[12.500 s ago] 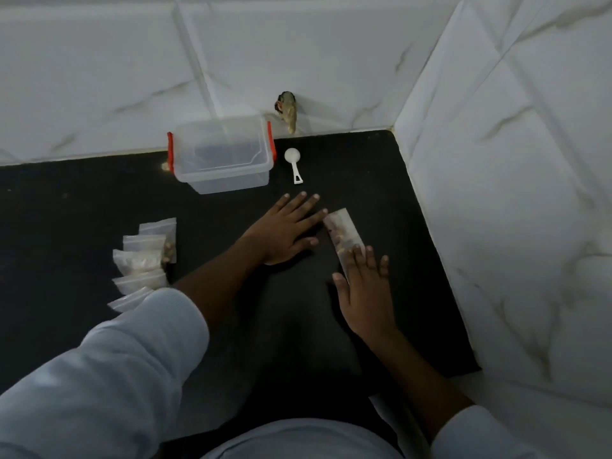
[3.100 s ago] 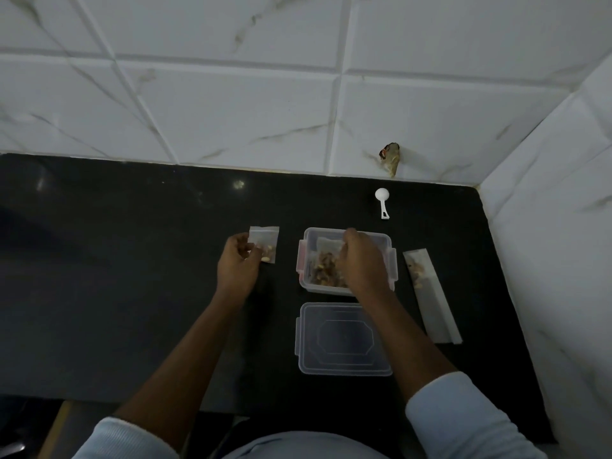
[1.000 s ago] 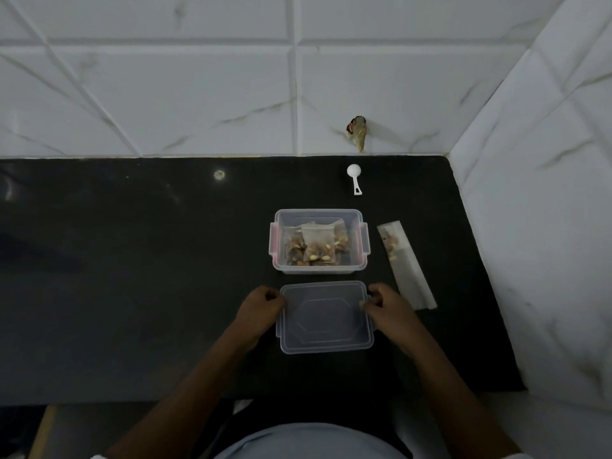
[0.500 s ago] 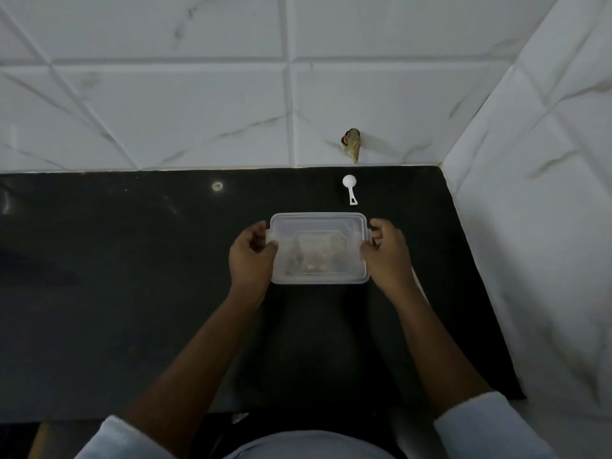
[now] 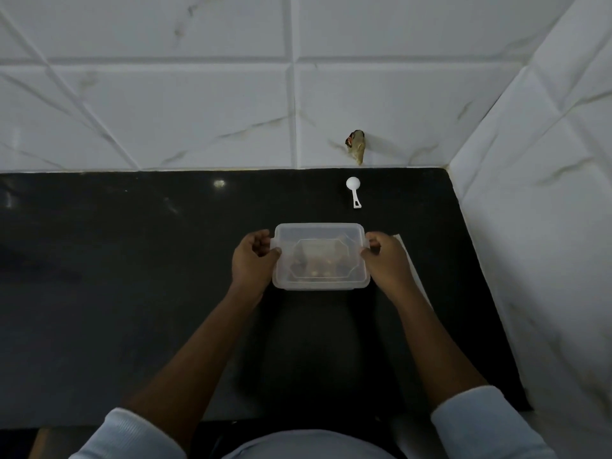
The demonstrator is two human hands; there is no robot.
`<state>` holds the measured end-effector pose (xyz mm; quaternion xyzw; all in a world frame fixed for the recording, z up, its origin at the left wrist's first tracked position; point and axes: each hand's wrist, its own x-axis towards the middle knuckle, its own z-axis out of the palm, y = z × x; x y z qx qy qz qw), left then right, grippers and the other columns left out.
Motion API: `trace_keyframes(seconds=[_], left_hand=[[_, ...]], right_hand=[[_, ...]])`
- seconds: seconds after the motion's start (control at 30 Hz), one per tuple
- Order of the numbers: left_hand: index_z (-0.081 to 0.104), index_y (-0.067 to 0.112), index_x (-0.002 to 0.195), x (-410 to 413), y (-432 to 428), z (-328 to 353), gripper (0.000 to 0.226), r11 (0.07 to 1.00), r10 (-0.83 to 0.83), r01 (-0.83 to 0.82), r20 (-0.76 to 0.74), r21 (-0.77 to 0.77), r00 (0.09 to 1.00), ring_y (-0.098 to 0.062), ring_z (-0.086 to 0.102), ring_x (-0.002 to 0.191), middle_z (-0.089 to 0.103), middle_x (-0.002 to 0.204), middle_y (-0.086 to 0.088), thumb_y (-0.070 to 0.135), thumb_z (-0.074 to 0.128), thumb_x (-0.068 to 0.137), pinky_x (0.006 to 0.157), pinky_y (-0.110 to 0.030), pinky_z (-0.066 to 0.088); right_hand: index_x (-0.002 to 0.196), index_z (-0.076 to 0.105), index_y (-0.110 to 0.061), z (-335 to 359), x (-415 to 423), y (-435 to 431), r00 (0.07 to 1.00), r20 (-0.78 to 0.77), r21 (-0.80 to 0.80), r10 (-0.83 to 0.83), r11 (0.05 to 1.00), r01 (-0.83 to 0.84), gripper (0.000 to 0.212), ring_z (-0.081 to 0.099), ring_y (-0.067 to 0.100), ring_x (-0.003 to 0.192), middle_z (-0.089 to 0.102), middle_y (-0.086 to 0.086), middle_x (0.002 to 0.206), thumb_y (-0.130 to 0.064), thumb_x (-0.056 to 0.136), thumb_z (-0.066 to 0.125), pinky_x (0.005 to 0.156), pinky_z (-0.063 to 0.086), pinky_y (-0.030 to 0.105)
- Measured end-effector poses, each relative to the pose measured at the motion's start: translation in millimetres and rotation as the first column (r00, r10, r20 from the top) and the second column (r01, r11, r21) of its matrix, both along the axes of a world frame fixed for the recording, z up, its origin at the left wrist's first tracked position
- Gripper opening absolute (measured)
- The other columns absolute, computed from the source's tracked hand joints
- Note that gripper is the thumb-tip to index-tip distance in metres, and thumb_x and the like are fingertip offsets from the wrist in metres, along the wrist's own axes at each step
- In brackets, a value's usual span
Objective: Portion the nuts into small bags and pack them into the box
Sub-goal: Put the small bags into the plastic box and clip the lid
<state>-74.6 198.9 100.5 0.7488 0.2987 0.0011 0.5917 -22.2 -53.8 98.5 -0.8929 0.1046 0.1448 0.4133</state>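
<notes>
Item 1: 1 clear plastic box (image 5: 319,286), set flat on the black surface (image 5: 132,276) toward its right half, with the lid (image 5: 318,235) lying over it. Small bags (image 5: 314,265) of nuts show dimly through the lid; their count cannot be told.

Item 2: left grip (image 5: 253,260), clenched on the box's left short end, fingers curled at the side latch and thumb on the lid edge.

Item 3: right grip (image 5: 385,260), clenched likewise on the right short end. The box sits squarely between the 2 grips, touching both.

Item 4: 1 white scoop (image 5: 353,191), beyond the box's far right corner, apart from it, handle pointing toward the person.

Item 5: 1 long pale bag (image 5: 410,260), flat on the surface just right of the box, largely hidden under the right grip and forearm.

Item 6: 1 brownish object (image 5: 357,145), against the tiled wall (image 5: 198,111) behind the scoop; too small to identify.
</notes>
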Motion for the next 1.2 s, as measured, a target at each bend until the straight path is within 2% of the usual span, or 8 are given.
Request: trace_keyframes(seconds=[0.1, 0.23, 0.43, 0.57, 0.7, 0.9, 1.03, 1.2], left_hand=[[0.058, 0.020, 0.136, 1.4, -0.3, 0.1, 0.047, 1.000, 0.004, -0.004, -0.023, -0.010, 1.000, -0.011, 0.065, 0.105, 0.065, 0.117, 0.005, 0.009, 0.073, 0.092, 0.091, -0.036, 0.059], [0.058, 0.020, 0.135, 2.9, -1.4, -0.2, 0.046, 1.000, 0.006, -0.007, -0.023, -0.019, 1.000, -0.009, 0.065, 0.105, 0.064, 0.117, 0.006, 0.009, 0.071, 0.093, 0.088, -0.032, 0.059], [0.053, 0.018, 0.141, 11.6, -5.3, 14.8, 0.051, 0.979, -0.068, 0.076, -0.048, 0.188, 0.997, -0.012, 0.058, 0.111, 0.050, 0.140, -0.003, 0.013, 0.070, 0.093, 0.094, -0.031, 0.053], [0.053, 0.021, 0.140, 37.1, -13.9, 54.0, 0.047, 0.764, -0.192, -0.018, 0.255, 0.645, 0.948, -0.026, 0.039, 0.138, 0.037, 0.151, -0.007, 0.037, 0.064, 0.097, 0.108, -0.044, 0.035], [0.047, 0.024, 0.146, 62.7, -23.5, 76.3, 0.049, 0.631, -0.276, -0.151, 0.401, 0.761, 0.873, -0.025, 0.027, 0.148, 0.031, 0.158, -0.004, 0.044, 0.053, 0.101, 0.113, -0.050, 0.024], [-0.012, 0.035, 0.162, 62.2, -24.6, -21.0, 0.082, 0.545, -0.368, 0.492, -0.334, 0.679, 0.868, -0.038, -0.011, 0.156, -0.003, 0.172, -0.012, 0.077, 0.013, 0.096, 0.121, -0.068, 0.000], [-0.006, 0.032, 0.163, 59.4, -36.1, -11.8, 0.078, 0.346, -0.416, 0.473, -0.319, 0.810, 0.851, -0.035, -0.021, 0.155, -0.010, 0.171, -0.009, 0.073, 0.009, 0.099, 0.120, -0.067, -0.010], [0.011, 0.035, 0.162, 54.7, -73.3, -11.2, 0.067, 0.208, -0.591, 0.529, -0.325, 0.823, 0.738, -0.033, -0.008, 0.158, 0.001, 0.172, -0.007, 0.065, 0.011, 0.102, 0.122, -0.067, -0.003]], right_hand=[[0.150, 0.047, -0.022, 19.9, 8.2, 1.5, 0.981, 0.186, -0.245, 0.062, 0.969, -0.015, 0.050, 0.051, 0.025, 0.131, 0.049, 0.010, 0.147, -0.032, 0.103, 0.059, 0.104, 0.050, 0.043], [0.150, 0.046, -0.024, 56.6, 31.6, 21.5, 0.769, 0.618, -0.398, 0.162, 0.908, 0.129, 0.045, 0.045, 0.031, 0.134, 0.048, 0.011, 0.148, -0.036, 0.106, 0.048, 0.104, 0.039, 0.051], [0.164, 0.003, -0.036, -15.4, 42.3, 38.1, 0.961, 0.086, -0.531, 0.263, 0.828, -0.179, 0.064, 0.012, 0.040, 0.156, 0.013, 0.012, 0.171, -0.057, 0.107, 0.024, 0.121, 0.014, 0.066], [0.164, 0.008, -0.036, -19.1, 46.1, 40.0, 0.941, 0.110, -0.568, 0.320, 0.797, -0.205, 0.062, 0.016, 0.039, 0.155, 0.018, 0.011, 0.169, -0.056, 0.108, 0.024, 0.121, 0.012, 0.064], [0.163, 0.021, -0.029, -24.0, 48.1, 40.0, 0.947, 0.140, -0.557, 0.288, 0.814, -0.165, 0.061, 0.028, 0.037, 0.150, 0.034, 0.012, 0.162, -0.056, 0.108, 0.025, 0.118, 0.021, 0.062], [0.132, 0.057, -0.024, -18.6, 43.4, 37.2, 0.956, 0.291, -0.204, 0.030, 0.978, 0.031, 0.040, 0.059, 0.021, 0.117, 0.064, 0.003, 0.123, -0.049, 0.108, 0.036, 0.102, 0.049, 0.047], [0.098, 0.060, -0.029, -12.0, 29.0, 24.6, 0.876, 0.252, 0.265, -0.411, 0.900, 0.346, 0.024, 0.062, 0.008, 0.078, 0.063, -0.006, 0.086, -0.039, 0.110, 0.042, 0.080, 0.060, 0.041], [0.105, 0.067, -0.023, -16.2, 12.4, 3.8, 0.860, -0.266, 0.281, -0.436, 0.818, 0.501, 0.032, 0.071, 0.022, 0.096, 0.073, 0.003, 0.100, -0.046, 0.107, 0.044, 0.093, 0.058, 0.046]])
